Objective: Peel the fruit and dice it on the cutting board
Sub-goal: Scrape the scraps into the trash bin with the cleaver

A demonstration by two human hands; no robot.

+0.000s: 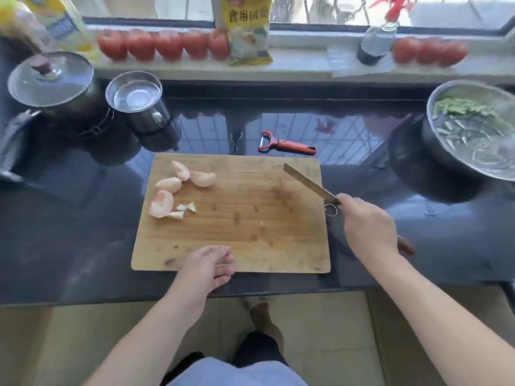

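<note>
A wooden cutting board [245,224] lies on the dark counter. Several peeled pale pink fruit wedges [178,188] and a few small scraps [184,210] sit at its far left corner. My right hand [367,227] grips the handle of a cleaver [309,183], whose blade hangs above the board's right edge, pointing away and to the left. My left hand [207,267] rests at the board's near edge, fingers loosely curled, holding nothing. An orange peeler [287,144] lies on the counter just behind the board.
A lidded pot [53,84] and a steel cup [136,98] stand at the back left. A steel bowl with cut green vegetables in water [473,129] sits at the right. Tomatoes [164,44], a yellow packet [248,29] and a spray bottle [379,40] line the windowsill.
</note>
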